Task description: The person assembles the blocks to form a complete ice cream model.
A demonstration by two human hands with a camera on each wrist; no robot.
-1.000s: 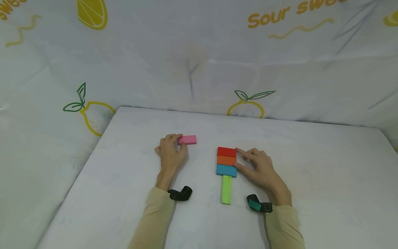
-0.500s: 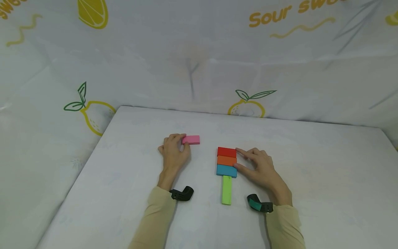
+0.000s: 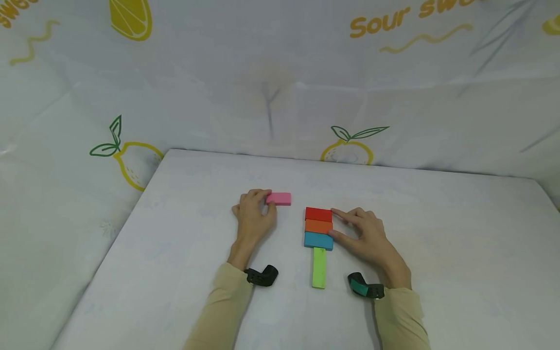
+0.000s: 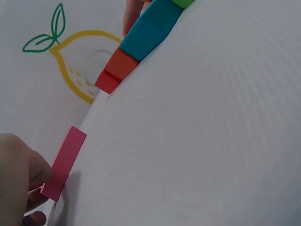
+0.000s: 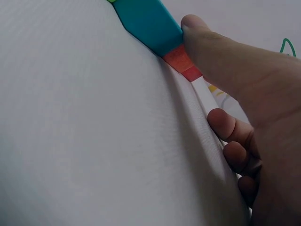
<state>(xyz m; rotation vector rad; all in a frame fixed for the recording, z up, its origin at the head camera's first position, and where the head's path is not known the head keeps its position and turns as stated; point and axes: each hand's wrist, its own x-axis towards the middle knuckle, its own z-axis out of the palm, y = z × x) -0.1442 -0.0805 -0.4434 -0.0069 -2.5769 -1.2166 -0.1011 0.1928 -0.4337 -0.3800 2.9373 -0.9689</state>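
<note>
A pink block (image 3: 281, 199) is pinched at its left end between the thumb and index finger of my left hand (image 3: 254, 218). In the left wrist view, the pink block (image 4: 65, 162) is held low, with a shadow beside it. Stacked edge to edge on the table are a red block (image 3: 318, 214), an orange block (image 3: 318, 226) and a blue block (image 3: 318, 240). A light green block (image 3: 319, 268) runs lengthwise below the blue one. My right hand (image 3: 367, 238) rests at their right ends, index fingertip by the red block, thumb tip by the orange and blue ones.
A white cloth covers the table (image 3: 459, 243). Behind it rises a pale sheet (image 3: 210, 97) printed with lemons and lettering. Dark wrist devices (image 3: 262, 276) sit on both wrists, below tan sleeves.
My left hand has slid to the right with the pink block, bringing it closer to the red block. The right hand and the other blocks have stayed in place.
</note>
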